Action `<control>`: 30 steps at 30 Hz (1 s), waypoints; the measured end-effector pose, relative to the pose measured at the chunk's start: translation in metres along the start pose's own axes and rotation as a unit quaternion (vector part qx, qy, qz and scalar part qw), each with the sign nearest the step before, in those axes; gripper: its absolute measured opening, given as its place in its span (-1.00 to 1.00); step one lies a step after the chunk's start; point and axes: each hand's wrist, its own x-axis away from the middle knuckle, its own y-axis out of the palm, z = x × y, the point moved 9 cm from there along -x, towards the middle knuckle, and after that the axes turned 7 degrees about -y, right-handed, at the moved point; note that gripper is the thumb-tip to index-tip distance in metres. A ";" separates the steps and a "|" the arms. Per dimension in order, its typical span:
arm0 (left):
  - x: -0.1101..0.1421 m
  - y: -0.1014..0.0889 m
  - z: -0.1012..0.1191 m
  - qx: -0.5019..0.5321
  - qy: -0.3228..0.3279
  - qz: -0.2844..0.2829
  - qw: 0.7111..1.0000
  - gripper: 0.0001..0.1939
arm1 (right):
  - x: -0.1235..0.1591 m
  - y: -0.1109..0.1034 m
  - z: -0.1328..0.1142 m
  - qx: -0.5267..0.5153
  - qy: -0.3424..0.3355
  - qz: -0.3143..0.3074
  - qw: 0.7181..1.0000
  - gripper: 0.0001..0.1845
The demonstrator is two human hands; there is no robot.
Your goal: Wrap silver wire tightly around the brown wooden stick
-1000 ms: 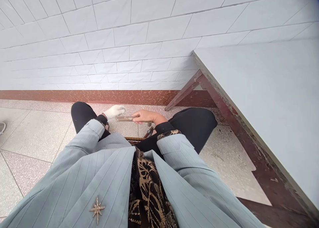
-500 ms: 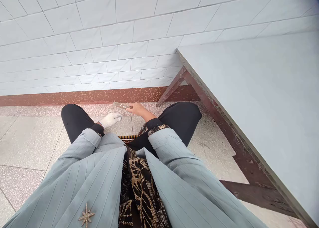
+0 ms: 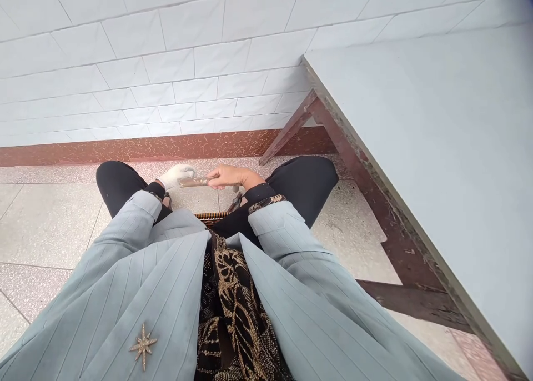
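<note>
My right hand [image 3: 227, 175], bare, is closed around one end of a narrow, flat, brownish stick-like piece [image 3: 194, 181]. The piece lies roughly level and points left. Just beyond its free end is my left hand [image 3: 177, 175], in a white glove with its fingers curled together. The stick overlaps the glove's lower edge in the view; whether they touch I cannot tell. What the gloved fingers hold, if anything, is hidden. Both hands are low between my bent knees, above the floor.
A pale-topped table [image 3: 416, 125] with reddish-brown legs [image 3: 287, 128] stands close on my right. White wall tiles [image 3: 191, 14] and a brown skirting band [image 3: 166, 148] run in front. Beneath me shows the striped woven edge of a seat [image 3: 210, 217]. Speckled tiles [image 3: 54, 220] cover the floor.
The stick has swung lower toward me, its free end now in front of the glove. My left hand has moved forward, away from my body, and the view has tilted slightly.
</note>
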 end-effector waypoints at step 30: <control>-0.007 -0.010 0.032 -0.203 0.089 -0.038 0.974 -0.69 | -0.007 -0.002 0.016 0.201 0.065 0.028 0.977 -0.84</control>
